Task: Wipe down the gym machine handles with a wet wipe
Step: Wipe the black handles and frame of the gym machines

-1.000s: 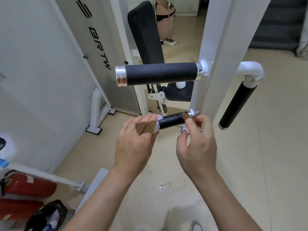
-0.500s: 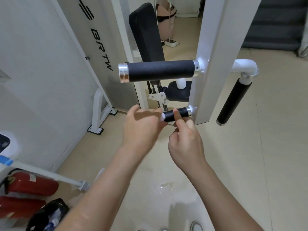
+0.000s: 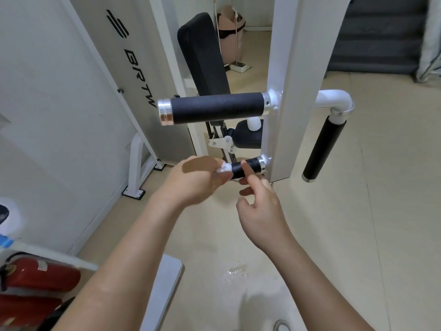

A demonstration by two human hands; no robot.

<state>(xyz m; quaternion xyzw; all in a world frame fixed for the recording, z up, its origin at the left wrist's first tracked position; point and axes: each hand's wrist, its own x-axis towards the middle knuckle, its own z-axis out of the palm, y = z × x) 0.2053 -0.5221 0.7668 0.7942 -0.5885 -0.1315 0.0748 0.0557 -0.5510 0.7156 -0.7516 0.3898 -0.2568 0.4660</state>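
left hand (image 3: 198, 180) is closed round a bunched white wet wipe (image 3: 224, 168), pressing it onto the free end of the lower handle (image 3: 248, 167), a short black grip w/ a silver collar where it meets the white upright post (image 3: 286, 91). only a small bit of the wipe shows past the knuckles, rest is hidden inside the fist. right hand (image 3: 260, 206) sits just beside the left, loosely open, not gripping anything: index finger stretched out and lying across the front of the lower handle, other fingers curled loosely under it, can't tell if those touch the grip.

above them the upper handle (image 3: 217, 109) sticks out horizontally to the left from the same post, long black grip w/ a shiny metal end cap, nobody touching it. on the far side of the post a third handle (image 3: 322, 149) hangs down at a slant from a white elbow pipe (image 3: 338, 101), black grip, silver cap at the bottom, well apart from both hands.

behind the post: black padded backrest (image 3: 205, 58) tilted back, black seat pad (image 3: 248, 138) lower down. left of that a big pale shroud panel (image 3: 133, 75) w/ black lettering. floor is beige tile w/ a small wet patch (image 3: 236, 271) below the hands. two red fire extinguishers (image 3: 40, 278) lie in the bottom left corner. a pinkish bin (image 3: 230, 37) stands in the bg beyond the backrest
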